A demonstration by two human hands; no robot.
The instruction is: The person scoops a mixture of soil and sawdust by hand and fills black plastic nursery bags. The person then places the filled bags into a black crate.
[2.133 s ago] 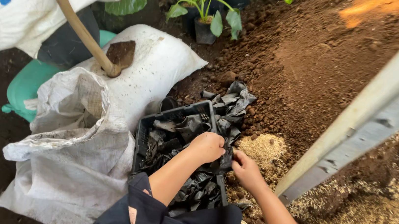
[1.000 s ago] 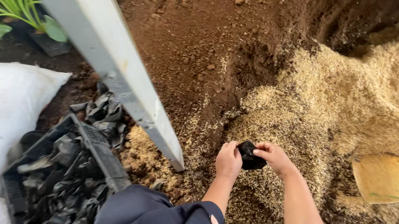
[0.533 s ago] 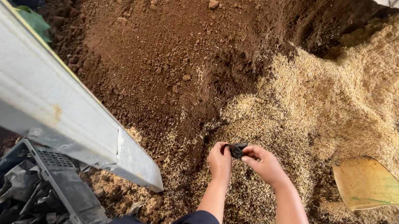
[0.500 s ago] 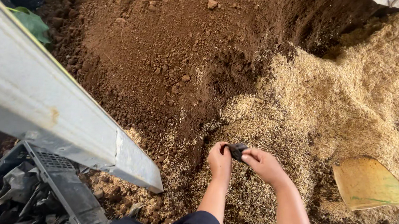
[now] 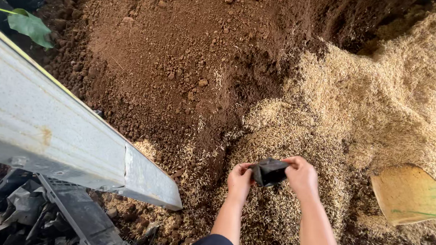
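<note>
Pinching a small black plastic bag (image 5: pixel 269 172) between left hand (image 5: pixel 239 181) and right hand (image 5: pixel 303 177), both grips closed on its edges, low over the tan husk pile (image 5: pixel 393 103). Crumpled, long axis roughly left-right; mouth direction hard to tell. Crate (image 5: pixel 56 219) cut off, half hidden under grey beam (image 5: pixel 39 125).

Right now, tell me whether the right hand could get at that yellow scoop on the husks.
Probably yes: the yellow scoop lies uncovered on the husks, right of the right hand, nothing between, though that hand holds the black bag.
</note>
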